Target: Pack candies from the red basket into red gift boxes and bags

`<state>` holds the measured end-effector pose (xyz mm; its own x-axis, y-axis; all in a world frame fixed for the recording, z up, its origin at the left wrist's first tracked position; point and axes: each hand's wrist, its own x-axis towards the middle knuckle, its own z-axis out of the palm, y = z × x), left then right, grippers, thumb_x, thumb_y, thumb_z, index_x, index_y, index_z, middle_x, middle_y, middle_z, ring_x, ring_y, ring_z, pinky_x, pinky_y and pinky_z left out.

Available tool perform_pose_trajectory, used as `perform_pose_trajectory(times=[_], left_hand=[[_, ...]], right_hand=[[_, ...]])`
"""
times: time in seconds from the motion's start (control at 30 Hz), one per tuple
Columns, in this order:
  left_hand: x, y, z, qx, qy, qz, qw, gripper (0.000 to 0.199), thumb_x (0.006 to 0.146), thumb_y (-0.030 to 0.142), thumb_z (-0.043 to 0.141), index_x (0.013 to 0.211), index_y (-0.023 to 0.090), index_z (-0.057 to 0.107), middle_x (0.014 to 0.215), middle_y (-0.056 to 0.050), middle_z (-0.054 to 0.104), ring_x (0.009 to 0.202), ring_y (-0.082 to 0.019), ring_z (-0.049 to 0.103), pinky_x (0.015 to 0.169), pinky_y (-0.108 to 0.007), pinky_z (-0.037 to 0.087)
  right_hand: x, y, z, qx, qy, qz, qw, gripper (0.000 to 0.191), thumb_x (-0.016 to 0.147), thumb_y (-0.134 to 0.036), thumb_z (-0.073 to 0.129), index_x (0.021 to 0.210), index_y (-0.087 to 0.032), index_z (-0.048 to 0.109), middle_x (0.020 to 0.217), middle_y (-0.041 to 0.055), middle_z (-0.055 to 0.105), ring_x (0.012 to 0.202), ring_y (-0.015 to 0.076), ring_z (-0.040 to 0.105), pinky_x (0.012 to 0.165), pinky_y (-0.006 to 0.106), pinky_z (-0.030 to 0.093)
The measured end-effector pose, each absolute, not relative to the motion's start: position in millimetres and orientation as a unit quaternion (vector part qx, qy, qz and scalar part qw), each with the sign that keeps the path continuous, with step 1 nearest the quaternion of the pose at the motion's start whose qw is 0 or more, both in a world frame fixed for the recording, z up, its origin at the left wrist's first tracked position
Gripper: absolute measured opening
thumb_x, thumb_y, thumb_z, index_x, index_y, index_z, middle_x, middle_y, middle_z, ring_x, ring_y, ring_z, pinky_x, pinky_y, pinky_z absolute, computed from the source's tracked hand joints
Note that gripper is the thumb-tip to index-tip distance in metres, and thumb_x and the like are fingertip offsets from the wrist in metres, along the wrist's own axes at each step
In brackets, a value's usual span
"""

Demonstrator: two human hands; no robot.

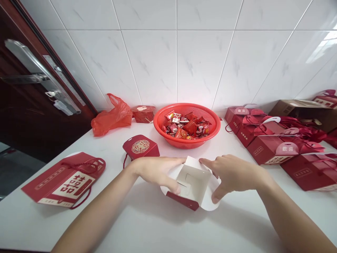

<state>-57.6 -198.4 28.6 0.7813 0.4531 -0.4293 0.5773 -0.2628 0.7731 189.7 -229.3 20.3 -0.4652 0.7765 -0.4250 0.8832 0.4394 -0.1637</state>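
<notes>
A small red cardboard gift box [195, 186] stands on the white table in front of me, its top unfolded and its white inside bare. My left hand [160, 172] grips its left side, with the thumb over the near wall and the fingers at the far side. My right hand [231, 175] holds the box on the right, thumb on a rounded white flap and forefinger near the back flap. Just behind my left hand lies a red box with a gold emblem [140, 147]. Farther left, a flattened red box [68, 179] with a cord handle rests on the table.
A red plastic basket [186, 142] of wrapped sweets [184, 126] stands by the tiled wall. Left of it are a small red box [143, 114] and a red plastic bag [113, 116]. Several closed red gift boxes [273, 149] and a brown carton [292, 107] occupy the right side.
</notes>
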Motion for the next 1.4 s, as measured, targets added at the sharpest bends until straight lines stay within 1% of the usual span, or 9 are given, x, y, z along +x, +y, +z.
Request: perform_pose_trajectory(times=[0.13, 0.3, 0.47, 0.6, 0.73, 0.87, 1.07, 1.23, 1.4], left_hand=[[-71.1, -191.7, 24.2, 0.804, 0.353, -0.095, 0.469, 0.122, 0.058, 0.050, 0.087, 0.159, 0.028, 0.023, 0.152, -0.009, 0.050, 0.135, -0.032, 0.050, 0.105, -0.036, 0.046], [-76.8, -197.9, 21.9, 0.835, 0.386, -0.139, 0.367, 0.139, 0.052, 0.064, 0.086, 0.162, 0.025, 0.012, 0.166, -0.014, 0.025, 0.151, -0.039, 0.026, 0.117, -0.044, 0.033], [-77.7, -212.1, 24.5, 0.833, 0.449, -0.130, 0.294, 0.126, 0.056, 0.061, 0.084, 0.160, 0.027, 0.023, 0.165, -0.015, 0.026, 0.151, -0.044, 0.023, 0.114, -0.050, 0.036], [-76.6, -213.2, 30.3, 0.808, 0.521, -0.141, 0.237, 0.102, 0.071, 0.060, 0.073, 0.157, 0.025, 0.029, 0.155, -0.017, 0.044, 0.141, -0.041, 0.042, 0.103, -0.044, 0.044], [-73.4, -202.1, 25.5, 0.825, 0.493, -0.116, 0.252, 0.065, 0.084, 0.058, 0.059, 0.139, 0.025, 0.050, 0.129, -0.012, 0.065, 0.116, -0.034, 0.062, 0.087, -0.035, 0.049], [-72.4, -192.1, 11.4, 0.819, 0.488, -0.127, 0.273, 0.053, 0.086, 0.066, 0.052, 0.113, 0.022, 0.061, 0.109, -0.010, 0.070, 0.093, -0.030, 0.068, 0.073, -0.032, 0.046], [-65.5, -197.3, 12.4, 0.828, 0.510, -0.116, 0.203, 0.053, 0.083, 0.073, 0.053, 0.077, 0.021, 0.055, 0.083, -0.006, 0.065, 0.075, -0.026, 0.063, 0.060, -0.032, 0.036], [-53.8, -211.1, 24.1, 0.848, 0.516, -0.035, 0.115, 0.038, 0.076, 0.056, 0.070, 0.081, 0.022, 0.053, 0.088, -0.002, 0.062, 0.076, -0.023, 0.060, 0.061, -0.031, 0.033], [-55.8, -213.6, 23.3, 0.843, 0.517, -0.026, 0.149, 0.035, 0.079, 0.048, 0.069, 0.100, 0.024, 0.058, 0.104, -0.002, 0.063, 0.087, -0.023, 0.062, 0.068, -0.030, 0.039]], right_hand=[[188.5, -228.4, 19.7, 0.488, 0.840, -0.192, 0.138, 0.081, 0.059, -0.060, 0.084, 0.126, -0.022, 0.060, 0.082, 0.0051, 0.069, 0.076, 0.0297, 0.064, 0.057, 0.031, 0.035], [185.5, -226.9, 18.4, 0.462, 0.851, -0.194, 0.155, 0.077, 0.063, -0.061, 0.082, 0.125, -0.022, 0.060, 0.085, 0.0051, 0.071, 0.074, 0.0278, 0.064, 0.059, 0.031, 0.035], [184.6, -225.8, 16.7, 0.461, 0.852, -0.205, 0.143, 0.072, 0.064, -0.065, 0.080, 0.119, -0.022, 0.062, 0.082, 0.0057, 0.070, 0.080, 0.0316, 0.066, 0.061, 0.032, 0.037], [186.3, -223.8, 17.5, 0.488, 0.834, -0.206, 0.155, 0.063, 0.067, -0.070, 0.075, 0.105, -0.022, 0.064, 0.085, 0.0067, 0.070, 0.080, 0.0307, 0.066, 0.061, 0.033, 0.038], [191.3, -220.9, 21.1, 0.520, 0.818, -0.195, 0.148, 0.056, 0.069, -0.070, 0.072, 0.095, -0.022, 0.064, 0.086, 0.0072, 0.069, 0.082, 0.0304, 0.065, 0.064, 0.033, 0.039], [198.5, -218.3, 25.8, 0.554, 0.796, -0.192, 0.149, 0.063, 0.067, -0.069, 0.073, 0.106, -0.021, 0.063, 0.087, 0.0078, 0.067, 0.089, 0.0328, 0.063, 0.066, 0.033, 0.040], [209.8, -216.9, 31.0, 0.578, 0.784, -0.182, 0.131, 0.086, 0.068, -0.073, 0.068, 0.133, -0.017, 0.056, 0.096, 0.0127, 0.067, 0.095, 0.0360, 0.062, 0.071, 0.036, 0.042], [212.3, -216.9, 29.2, 0.587, 0.778, -0.188, 0.122, 0.108, 0.068, -0.070, 0.070, 0.154, -0.016, 0.035, 0.107, 0.0158, 0.066, 0.104, 0.0384, 0.060, 0.074, 0.036, 0.043], [211.3, -220.1, 31.4, 0.578, 0.788, -0.183, 0.108, 0.099, 0.071, -0.062, 0.070, 0.151, -0.014, 0.041, 0.110, 0.0176, 0.068, 0.102, 0.0380, 0.061, 0.077, 0.038, 0.043]])
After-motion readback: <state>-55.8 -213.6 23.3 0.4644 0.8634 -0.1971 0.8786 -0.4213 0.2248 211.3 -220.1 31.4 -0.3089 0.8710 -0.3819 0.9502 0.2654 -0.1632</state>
